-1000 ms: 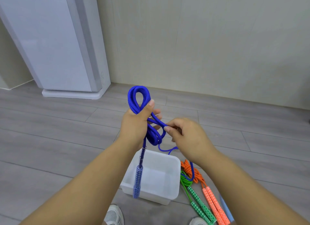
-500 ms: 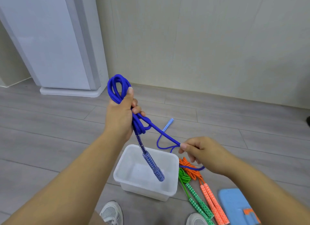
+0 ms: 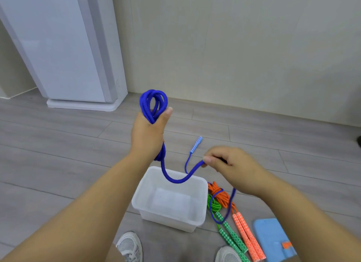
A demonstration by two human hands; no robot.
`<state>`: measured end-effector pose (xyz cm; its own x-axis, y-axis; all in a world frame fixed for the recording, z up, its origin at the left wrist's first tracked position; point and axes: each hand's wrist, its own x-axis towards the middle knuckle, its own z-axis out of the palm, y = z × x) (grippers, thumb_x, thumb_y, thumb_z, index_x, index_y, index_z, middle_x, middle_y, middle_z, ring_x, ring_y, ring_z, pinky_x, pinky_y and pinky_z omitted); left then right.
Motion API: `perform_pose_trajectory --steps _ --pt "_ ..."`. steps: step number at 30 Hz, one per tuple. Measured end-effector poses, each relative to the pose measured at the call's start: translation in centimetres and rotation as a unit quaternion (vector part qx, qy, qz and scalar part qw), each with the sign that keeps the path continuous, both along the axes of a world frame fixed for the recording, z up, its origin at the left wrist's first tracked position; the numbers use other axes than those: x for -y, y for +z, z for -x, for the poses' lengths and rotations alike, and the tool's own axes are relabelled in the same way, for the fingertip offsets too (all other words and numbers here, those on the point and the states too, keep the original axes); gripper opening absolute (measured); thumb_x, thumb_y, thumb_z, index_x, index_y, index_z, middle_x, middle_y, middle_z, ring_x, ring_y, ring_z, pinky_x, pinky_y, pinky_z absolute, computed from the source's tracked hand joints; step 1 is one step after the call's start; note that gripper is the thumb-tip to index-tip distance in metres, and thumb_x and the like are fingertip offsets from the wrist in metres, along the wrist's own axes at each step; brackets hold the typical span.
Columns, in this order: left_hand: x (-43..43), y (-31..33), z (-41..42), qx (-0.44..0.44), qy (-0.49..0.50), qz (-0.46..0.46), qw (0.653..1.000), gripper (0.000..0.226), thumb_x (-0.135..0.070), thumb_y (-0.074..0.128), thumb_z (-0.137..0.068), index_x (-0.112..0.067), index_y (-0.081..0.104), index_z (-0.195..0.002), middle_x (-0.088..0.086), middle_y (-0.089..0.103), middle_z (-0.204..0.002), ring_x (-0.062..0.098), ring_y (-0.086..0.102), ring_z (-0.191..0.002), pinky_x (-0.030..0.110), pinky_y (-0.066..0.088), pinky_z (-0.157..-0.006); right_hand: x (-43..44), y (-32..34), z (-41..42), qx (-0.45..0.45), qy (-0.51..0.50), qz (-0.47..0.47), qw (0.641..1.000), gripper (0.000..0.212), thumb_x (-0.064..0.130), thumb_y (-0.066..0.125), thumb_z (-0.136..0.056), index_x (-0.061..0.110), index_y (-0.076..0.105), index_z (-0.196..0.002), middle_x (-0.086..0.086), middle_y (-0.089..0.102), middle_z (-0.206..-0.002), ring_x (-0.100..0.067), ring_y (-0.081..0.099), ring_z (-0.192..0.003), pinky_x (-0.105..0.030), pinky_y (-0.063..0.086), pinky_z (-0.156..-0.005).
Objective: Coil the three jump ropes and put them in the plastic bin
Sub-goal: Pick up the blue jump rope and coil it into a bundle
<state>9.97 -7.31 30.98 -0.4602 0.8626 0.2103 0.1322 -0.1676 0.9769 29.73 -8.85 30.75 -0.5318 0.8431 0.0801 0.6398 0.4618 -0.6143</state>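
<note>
Floor [image 3: 58,154] of grey planks under plastic bin [image 3: 168,220]; beige wall [image 3: 234,47]; white cabinet [image 3: 58,47]

The blue rope [image 3: 154,103] looped above the left fingers [image 3: 166,114] is braided cord, matt and ribbed. Below the fingers, the bin [image 3: 168,221] is smooth, translucent white plastic with a faint sheen. The floor [image 3: 58,144] looks like matt grey wood-grain planks. The white cabinet [image 3: 64,47] is glossy.

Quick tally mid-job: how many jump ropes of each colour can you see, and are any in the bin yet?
blue jump rope: 1, held above the plastic bin
orange jump rope: 1, lying beside the bin
green jump rope: 1, lying beside the bin
Total: 3 ropes, 0 in the bin.
</note>
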Motion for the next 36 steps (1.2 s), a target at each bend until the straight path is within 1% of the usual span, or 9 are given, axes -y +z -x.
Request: perform_pose_trajectory --steps 4,8,14,19,22,24,31,34,36 --pt "0.4 -0.3 -1.5 -0.054 -0.044 0.008 0.998 0.038 -0.044 0.061 -0.084 -0.023 0.037 -0.065 0.011 0.037 -0.061 0.022 0.036 -0.054 0.038 0.039 -0.056 -0.7 1.4 1.9 -0.085 -0.048 -0.027 0.995 0.022 0.028 0.05 -0.093 0.029 0.061 -0.075 0.016 0.053 -0.06 0.007 0.049 -0.062 -0.008 0.036 -0.057" --pt "0.8 -0.4 -2.0 -0.08 -0.145 0.02 0.986 0.037 -0.058 0.061 -0.075 -0.027 0.048 -0.059 -0.001 0.038 -0.053 0.021 0.034 -0.055 0.039 0.04 -0.056 -1.6 2.1 3.1 -0.137 -0.083 -0.002 0.987 0.027 0.034 0.048 -0.094 0.031 0.06 -0.069 0.009 0.05 -0.06 -0.003 0.043 -0.052 -0.015 0.034 -0.052" --pt "1.1 -0.1 -1.9 -0.125 -0.257 0.052 0.957 0.017 -0.025 0.075 -0.076 -0.018 0.06 -0.07 -0.005 0.051 -0.055 0.013 0.043 -0.048 0.029 0.042 -0.052 -2.6 2.3 3.8 -0.205 -0.109 0.116 0.966 0.038 0.031 0.05 -0.094 0.015 0.057 -0.06 0.013 0.042 -0.034 -0.002 0.037 -0.033 -0.012 0.028 -0.045" --pt "1.0 -0.2 -0.9 -0.146 -0.297 0.126 0.935 0.027 -0.011 0.077 -0.073 -0.011 0.051 -0.077 0.005 0.052 -0.063 0.021 0.051 -0.051 0.031 0.047 -0.053 -2.9 2.1 2.9 -0.211 -0.078 0.142 0.964 0.031 0.027 0.055 -0.092 0.015 0.062 -0.064 0.014 0.049 -0.043 -0.009 0.037 -0.052 -0.022 0.034 -0.055" --pt "0.8 -0.5 -0.6 -0.134 -0.288 0.133 0.939 0.019 0.001 0.066 -0.076 -0.007 0.049 -0.076 0.009 0.05 -0.063 0.025 0.051 -0.055 0.037 0.047 -0.061 -2.6 2.1 2.2 -0.214 -0.04 0.157 0.963 0.004 0.017 0.061 -0.088 0.015 0.065 -0.088 0.009 0.066 -0.065 -0.005 0.044 -0.051 -0.017 0.038 -0.052" --pt "0.7 -0.5 -0.4 -0.113 -0.276 0.133 0.945 0.019 0.004 0.063 -0.078 -0.008 0.049 -0.08 0.003 0.056 -0.058 0.025 0.056 -0.061 0.036 0.05 -0.062 -2.8 1.9 1.3 -0.191 -0.047 0.139 0.971 0.016 0.013 0.066 -0.084 0.015 0.063 -0.099 0.005 0.066 -0.072 -0.001 0.049 -0.05 -0.015 0.041 -0.051" --pt "1.2 -0.1 0.8 0.007 -0.234 0.12 0.965 0.018 -0.004 0.058 -0.09 -0.011 0.048 -0.104 0.01 0.056 -0.075 0.008 0.063 -0.053 0.018 0.049 -0.048 -3.2 1.4 -2.5 -0.145 -0.135 0.025 0.98 0.01 0.022 0.066 -0.083 0.024 0.067 -0.074 0.004 0.065 -0.065 0.0 0.05 -0.05 -0.011 0.041 -0.05" --pt "1.1 -0.5 0.6 0.004 -0.206 0.117 0.972 0.011 -0.01 0.059 -0.09 -0.012 0.049 -0.096 0.007 0.052 -0.066 0.009 0.056 -0.047 0.021 0.047 -0.046 -3.2 1.1 -2.6 -0.133 -0.151 -0.014 0.979 0.012 0.025 0.064 -0.084 0.025 0.066 -0.072 0.005 0.063 -0.063 0.0 0.049 -0.054 -0.021 0.043 -0.06" --pt "0.8 -0.9 0.3 -0.016 -0.179 0.113 0.977 0.012 -0.018 0.06 -0.09 -0.015 0.049 -0.086 0.003 0.05 -0.062 0.011 0.051 -0.047 0.025 0.045 -0.047 -3.0 1.1 -2.0 -0.174 -0.161 -0.03 0.971 0.013 0.023 0.063 -0.086 0.023 0.065 -0.073 0.005 0.06 -0.062 0.001 0.048 -0.052 -0.014 0.04 -0.056"
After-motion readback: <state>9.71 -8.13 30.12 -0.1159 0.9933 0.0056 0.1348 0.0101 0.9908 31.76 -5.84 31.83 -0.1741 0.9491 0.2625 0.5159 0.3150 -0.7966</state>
